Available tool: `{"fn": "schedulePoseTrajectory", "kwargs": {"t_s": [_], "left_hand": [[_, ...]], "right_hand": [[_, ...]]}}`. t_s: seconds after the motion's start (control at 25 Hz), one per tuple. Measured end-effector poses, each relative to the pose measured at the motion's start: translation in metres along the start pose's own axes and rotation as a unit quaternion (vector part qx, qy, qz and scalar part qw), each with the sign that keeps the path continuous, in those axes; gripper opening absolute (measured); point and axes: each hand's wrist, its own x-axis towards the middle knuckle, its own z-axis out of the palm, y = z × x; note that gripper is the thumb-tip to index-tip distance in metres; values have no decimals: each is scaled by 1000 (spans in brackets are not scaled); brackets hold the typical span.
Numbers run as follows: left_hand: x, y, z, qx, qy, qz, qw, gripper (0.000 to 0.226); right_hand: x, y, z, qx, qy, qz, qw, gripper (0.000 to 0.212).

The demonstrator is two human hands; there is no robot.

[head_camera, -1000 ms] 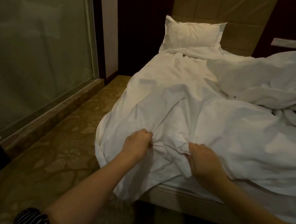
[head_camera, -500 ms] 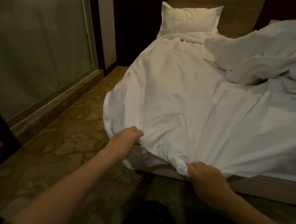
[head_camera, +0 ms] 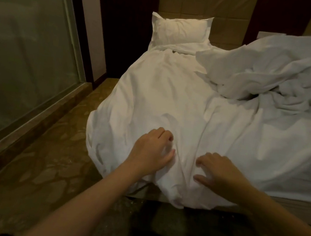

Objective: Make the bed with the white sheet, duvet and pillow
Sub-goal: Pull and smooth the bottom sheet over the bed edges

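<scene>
Both hands are down on the wrinkled white cotton sheet (head_camera: 164,91) at the bed's foot corner. Left hand (head_camera: 152,151) fingers loosely bent, right hand (head_camera: 220,172) fingers spread flat, neither gripping anything. The crumpled white duvet (head_camera: 265,73) is heaped on the right, and the plump white pillow (head_camera: 180,30) is up by the headboard.

The sheet (head_camera: 172,104) is plain white, creamy where the light falls. The duvet (head_camera: 265,73) is white with grey shadows in its folds, and the pillow (head_camera: 180,30) is white too. The headboard (head_camera: 185,1) is tan, in a grid of squares. The floor (head_camera: 36,161) is brown with golden mottled veining. The glass (head_camera: 22,41) is hazy grey-green and its frame (head_camera: 79,28) is dark brown.
</scene>
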Motion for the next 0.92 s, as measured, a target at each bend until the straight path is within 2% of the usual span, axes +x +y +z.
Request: {"fn": "schedulePoseTrajectory", "kwargs": {"t_s": [0.12,0.28,0.44,0.56,0.64,0.72,0.76,0.84,0.92], "left_hand": [[51,27,28,51,-34,67,996,42],[98,55,62,72,-54,76,993,60],[129,74,93,126,-12,93,988,75],[142,100,113,145,-12,33,989,87],[148,116,126,167,-21,12,986,79],[156,127,141,170,-1,10,985,57],[160,130,147,156,12,23,987,43],[168,127,152,139,25,68,988,27],[166,124,153,123,32,96,987,29]], "right_hand": [[4,52,-25,-88,22,55,994,53],[-11,119,-37,-182,22,68,981,78],[-20,158,-33,-175,56,90,979,86],[-14,190,-29,-168,115,81,976,78],[-6,210,-20,-174,153,36,972,55],[-1,227,-8,-192,186,-2,964,30],[1,232,-2,-192,201,-7,961,24],[4,240,6,-172,228,-20,958,26],[5,242,7,-154,254,-35,954,37]]}}
